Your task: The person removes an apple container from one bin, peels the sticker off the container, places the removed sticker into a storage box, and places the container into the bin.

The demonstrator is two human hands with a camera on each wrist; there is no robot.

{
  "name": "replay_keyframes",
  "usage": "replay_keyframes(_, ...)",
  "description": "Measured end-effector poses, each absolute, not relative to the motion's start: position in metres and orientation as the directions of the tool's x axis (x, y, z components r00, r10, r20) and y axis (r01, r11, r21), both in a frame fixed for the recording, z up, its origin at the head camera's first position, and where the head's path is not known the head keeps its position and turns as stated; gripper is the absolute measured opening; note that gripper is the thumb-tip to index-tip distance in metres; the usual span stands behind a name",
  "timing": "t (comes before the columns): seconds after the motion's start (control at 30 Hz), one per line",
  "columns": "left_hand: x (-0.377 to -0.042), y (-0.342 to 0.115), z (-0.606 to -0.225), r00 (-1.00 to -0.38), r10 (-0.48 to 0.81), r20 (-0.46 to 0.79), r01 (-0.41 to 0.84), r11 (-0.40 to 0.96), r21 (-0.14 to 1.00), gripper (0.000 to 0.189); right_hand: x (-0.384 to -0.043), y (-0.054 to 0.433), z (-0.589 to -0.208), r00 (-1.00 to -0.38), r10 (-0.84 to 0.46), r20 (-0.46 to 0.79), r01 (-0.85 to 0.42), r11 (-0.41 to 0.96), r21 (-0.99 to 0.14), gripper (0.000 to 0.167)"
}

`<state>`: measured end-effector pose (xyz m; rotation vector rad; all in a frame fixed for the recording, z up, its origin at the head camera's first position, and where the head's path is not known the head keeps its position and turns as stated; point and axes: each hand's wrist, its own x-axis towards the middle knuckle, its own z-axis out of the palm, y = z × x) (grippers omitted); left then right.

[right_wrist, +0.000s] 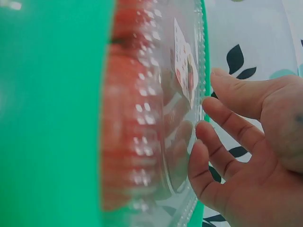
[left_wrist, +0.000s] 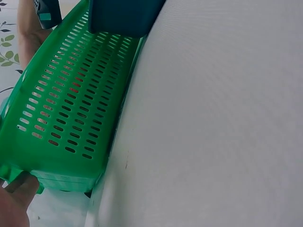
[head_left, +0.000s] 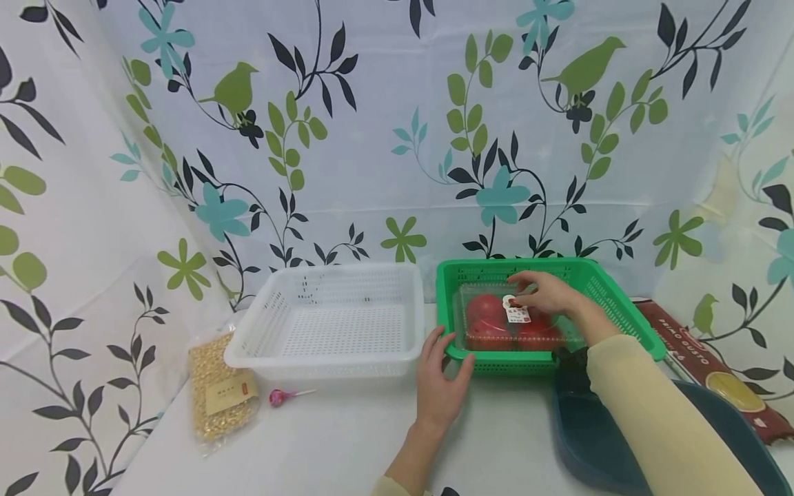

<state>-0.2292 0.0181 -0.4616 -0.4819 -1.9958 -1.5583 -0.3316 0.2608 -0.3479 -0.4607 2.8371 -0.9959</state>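
A clear plastic box of tomatoes (head_left: pixel 490 329), with a white label (head_left: pixel 517 310) on its lid, lies inside a green perforated basket (head_left: pixel 620 310). My right hand (head_left: pixel 548 297) is over the lid's right part. In the right wrist view its fingers (right_wrist: pixel 220 151) are spread and loosely bent, tips at or just above the clear lid. My left hand (head_left: pixel 437 386) holds the basket's front left corner, thumb on the front side and fingers at the left rim. In the left wrist view the thumb (left_wrist: pixel 23 189) lies against the basket corner, while the other fingers are mostly hidden.
A white perforated basket (head_left: pixel 347 368) stands left of the green one. Further left lie a bag of yellow kernels (head_left: pixel 214 386) and a pink lollipop (head_left: pixel 279 397). A dark blue bin (head_left: pixel 595 441) is under my right forearm. A brown-red packet (head_left: pixel 701 362) lies at the right.
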Motion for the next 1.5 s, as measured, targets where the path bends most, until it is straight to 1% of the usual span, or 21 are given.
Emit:
replay_keyframes(0.17,-0.228,0.017,-0.460,-0.796,-0.054,0.602,0.573,0.249,0.780,0.042,-0.332,0.274,-0.347,-0.955,-0.297,0.019,-0.246,0.753,-0.610,0.051)
replay_keyframes(0.47,-0.228,0.017,-0.460,-0.799,-0.056,0.599,0.569,0.252,0.783,0.041,-0.325,0.302,-0.345,-0.971,-0.236,0.043,-0.213,0.766,-0.607,0.057)
replay_keyframes(0.57,-0.228,0.017,-0.460,-0.800,-0.056,0.598,0.568,0.251,0.784,0.041,-0.321,0.311,-0.345,-0.975,-0.220,0.028,-0.193,0.778,-0.598,0.061)
replay_keyframes(0.67,-0.227,0.017,-0.460,-0.799,-0.056,0.599,0.568,0.255,0.782,0.042,-0.318,0.318,-0.346,-0.981,-0.194,-0.018,-0.145,0.788,-0.598,0.068)
replay_keyframes(0.8,-0.227,0.018,-0.459,-0.800,-0.055,0.597,0.567,0.254,0.783,0.042,-0.316,0.326,-0.348,-0.974,-0.185,-0.131,-0.057,0.760,-0.647,0.082)
replay_keyframes(0.9,-0.227,0.018,-0.459,-0.803,-0.057,0.593,0.565,0.246,0.788,0.041,-0.315,0.331,-0.352,-0.952,-0.199,-0.233,0.022,0.715,-0.699,0.091)
replay_keyframes(1.03,-0.227,0.018,-0.460,-0.806,-0.057,0.589,0.560,0.245,0.791,0.041,-0.314,0.336,-0.359,-0.915,-0.195,-0.353,0.138,0.671,-0.729,0.099)
replay_keyframes(1.13,-0.227,0.018,-0.461,-0.808,-0.055,0.586,0.558,0.246,0.793,0.041,-0.314,0.341,-0.364,-0.894,-0.176,-0.411,0.208,0.650,-0.731,0.101)
replay_keyframes(1.3,-0.227,0.018,-0.461,-0.810,-0.056,0.584,0.558,0.231,0.797,0.041,-0.313,0.346,-0.372,-0.867,-0.185,-0.463,0.282,0.584,-0.761,0.101)
replay_keyframes(1.5,-0.227,0.018,-0.460,-0.804,-0.054,0.592,0.568,0.226,0.791,0.041,-0.310,0.350,-0.379,-0.836,-0.231,-0.498,0.324,0.525,-0.787,0.096)
